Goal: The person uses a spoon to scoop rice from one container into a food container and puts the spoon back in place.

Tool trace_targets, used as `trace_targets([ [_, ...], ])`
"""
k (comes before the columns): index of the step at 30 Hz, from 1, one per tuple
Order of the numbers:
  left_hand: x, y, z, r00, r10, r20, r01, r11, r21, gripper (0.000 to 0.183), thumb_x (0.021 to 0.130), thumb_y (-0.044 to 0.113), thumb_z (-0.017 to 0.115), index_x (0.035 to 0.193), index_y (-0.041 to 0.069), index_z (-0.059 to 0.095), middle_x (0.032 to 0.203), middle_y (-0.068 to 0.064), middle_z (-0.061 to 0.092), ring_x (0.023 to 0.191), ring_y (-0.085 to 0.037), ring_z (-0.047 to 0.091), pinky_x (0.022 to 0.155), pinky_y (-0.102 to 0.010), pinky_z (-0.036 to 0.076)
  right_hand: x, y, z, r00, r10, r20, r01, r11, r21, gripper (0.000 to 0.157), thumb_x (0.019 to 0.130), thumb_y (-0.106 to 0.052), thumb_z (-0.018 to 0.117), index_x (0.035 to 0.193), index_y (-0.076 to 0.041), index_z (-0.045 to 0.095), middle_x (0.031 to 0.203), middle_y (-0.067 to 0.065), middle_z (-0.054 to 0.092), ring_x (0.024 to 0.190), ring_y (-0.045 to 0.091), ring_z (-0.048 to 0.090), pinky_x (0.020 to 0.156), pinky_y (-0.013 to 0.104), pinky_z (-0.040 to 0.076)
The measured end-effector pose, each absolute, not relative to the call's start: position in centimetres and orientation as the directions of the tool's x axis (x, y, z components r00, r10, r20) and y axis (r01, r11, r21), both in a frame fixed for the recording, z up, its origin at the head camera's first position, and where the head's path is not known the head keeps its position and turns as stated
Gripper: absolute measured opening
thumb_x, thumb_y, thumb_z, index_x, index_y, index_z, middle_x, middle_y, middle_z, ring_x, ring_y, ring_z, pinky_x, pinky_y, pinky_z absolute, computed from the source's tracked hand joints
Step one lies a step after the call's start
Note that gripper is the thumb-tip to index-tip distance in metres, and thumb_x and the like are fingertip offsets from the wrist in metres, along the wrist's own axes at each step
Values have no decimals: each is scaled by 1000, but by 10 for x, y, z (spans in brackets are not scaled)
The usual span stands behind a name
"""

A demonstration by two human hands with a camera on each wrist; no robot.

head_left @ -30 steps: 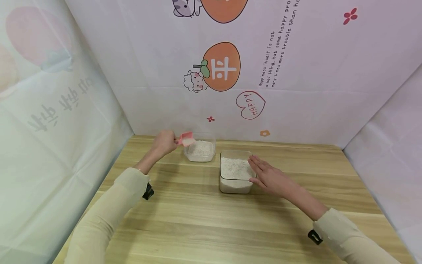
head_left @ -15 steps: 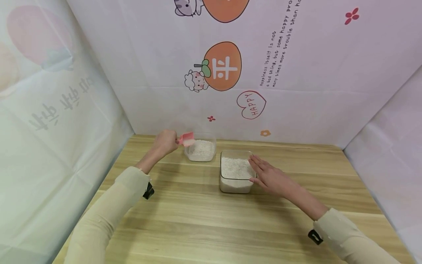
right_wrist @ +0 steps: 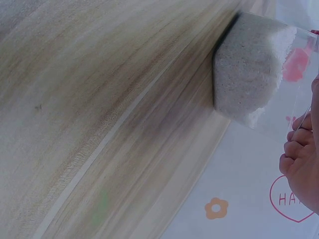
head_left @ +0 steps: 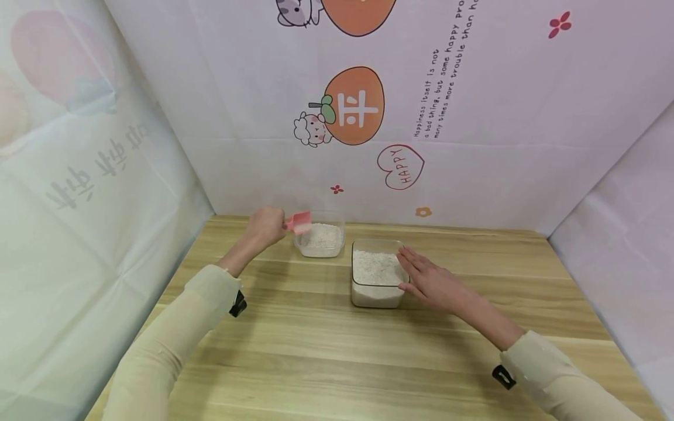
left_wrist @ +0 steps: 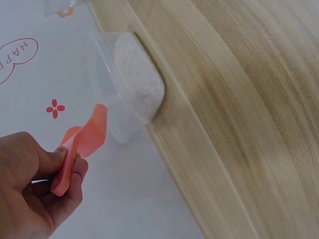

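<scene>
In the head view my left hand grips the handle of a pink scoop. The scoop is tilted above the left side of a small clear container, with a little white grain, like rice, in its bowl. White grain covers that container's floor. The left wrist view shows thumb and fingers pinching the scoop handle. To the right stands a larger clear square container with a dark rim, filled well up with the same grain. My right hand rests extended fingers on its right rim.
Both containers stand on a wood-grain table, the small one close to the back wall. A printed white sheet hangs behind, and more white sheets enclose the left and right sides. Dark clips hang at the sleeves.
The scoop has shifted slightly right over the small container, and the white grain visible in it has dwindled. My right hand and the larger container stay put.
</scene>
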State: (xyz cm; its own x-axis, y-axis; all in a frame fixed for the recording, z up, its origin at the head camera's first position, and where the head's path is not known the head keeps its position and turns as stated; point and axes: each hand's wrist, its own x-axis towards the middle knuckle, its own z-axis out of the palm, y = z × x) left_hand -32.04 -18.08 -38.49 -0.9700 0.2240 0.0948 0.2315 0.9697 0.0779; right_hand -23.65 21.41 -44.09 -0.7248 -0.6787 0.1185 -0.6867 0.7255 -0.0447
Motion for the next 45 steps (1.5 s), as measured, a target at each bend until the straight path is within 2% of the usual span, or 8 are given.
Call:
trace_targets([
  [3,-321,-180,-386,-970,221,100,229,971,67,21,82,11,63,62,9,55,59,0,50,56,-13,37,48,-28,34,-237,214,-440,-724,-680,115,-688,725,-43,66,98,-46,35,146,-2,24,154,14,17,140,30,23,107,46,30],
  [7,-321,-180,-388,-965,233,117,240,970,47,16,81,9,63,65,8,58,62,-1,55,56,-13,38,47,-27,34,-237,213,-440,-726,-680,105,-686,727,-34,67,98,-46,36,146,-1,24,154,15,17,140,30,22,108,45,30],
  [19,-317,-176,-390,-937,297,183,296,955,-30,15,82,9,67,68,6,61,62,-3,58,54,-13,41,43,-26,35,-239,214,-444,-718,-682,140,-693,720,-41,67,97,-45,39,143,2,29,151,19,23,138,33,26,105,47,33],
  [27,-319,-175,-396,-910,350,220,317,933,-173,16,76,-2,58,64,8,60,60,-5,57,52,-16,46,40,-31,39,-238,214,-443,-721,-680,131,-690,722,-48,67,97,-46,39,145,1,27,153,17,21,140,31,24,106,46,32],
  [30,-318,-175,-397,-909,349,227,325,936,-136,14,77,2,63,65,9,62,61,-4,58,51,-15,47,40,-30,38,-238,213,-442,-718,-683,135,-693,719,-49,67,97,-45,39,145,1,26,152,18,21,139,32,24,106,46,32],
  [35,-315,-175,-393,-924,326,202,337,941,21,13,81,7,65,69,9,69,66,-2,65,53,-12,41,45,-26,31,-238,213,-442,-717,-684,134,-694,719,-45,67,98,-46,38,145,0,25,153,18,20,139,32,24,105,46,33],
  [40,-309,-168,-385,-914,364,182,385,917,101,15,84,7,62,87,10,76,86,-5,72,64,-13,58,52,-24,37,-239,213,-442,-723,-680,125,-689,723,-50,68,98,-46,37,145,0,25,153,18,20,139,32,24,105,47,33],
  [45,-300,-154,-375,-899,405,169,427,897,119,16,85,7,61,90,10,76,88,-6,72,68,-15,61,56,-26,41,-238,213,-441,-729,-676,106,-683,728,-54,68,98,-47,36,145,0,24,153,18,19,139,32,24,105,47,33],
])
